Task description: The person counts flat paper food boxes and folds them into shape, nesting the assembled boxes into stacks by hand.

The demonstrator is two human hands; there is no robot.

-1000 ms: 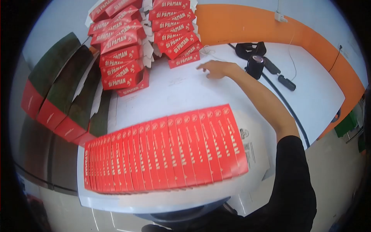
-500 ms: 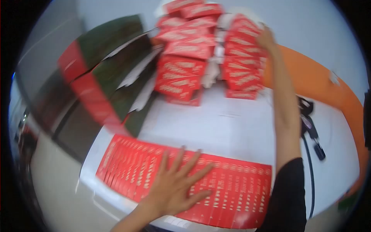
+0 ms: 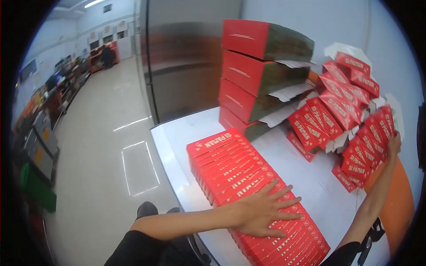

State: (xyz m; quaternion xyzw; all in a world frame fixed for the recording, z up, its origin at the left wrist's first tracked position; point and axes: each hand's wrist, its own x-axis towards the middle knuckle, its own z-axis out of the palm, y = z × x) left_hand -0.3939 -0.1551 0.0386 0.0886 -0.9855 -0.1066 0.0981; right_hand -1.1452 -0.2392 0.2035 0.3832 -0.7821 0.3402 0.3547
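Note:
My left hand (image 3: pixel 264 212) lies flat with spread fingers on a long row of red cartons (image 3: pixel 222 162), packed tightly side by side and printed "SI PAMAN". My right hand (image 3: pixel 393 144) reaches to the far right and touches the outer edge of a leaning pile of red cartons (image 3: pixel 361 150) with the same print. Its fingers are partly hidden at the pile's edge, so their grip is unclear. Just left of that pile is another heap of overlapping red cartons (image 3: pixel 315 124), with white flaps showing between the two.
Several large red and dark green boxes (image 3: pixel 246 71) are stacked at the back of the white table (image 3: pixel 284 157), with white papers sticking out between them. An orange panel (image 3: pixel 395 199) and a black strap (image 3: pixel 375 232) are at right. A steel cabinet (image 3: pixel 186 57) stands behind, beside a tiled floor (image 3: pixel 102 146).
The view has swung left, showing the floor and room. My left hand stays flat on the carton row, and my right hand is still at the right pile, now lower along its edge.

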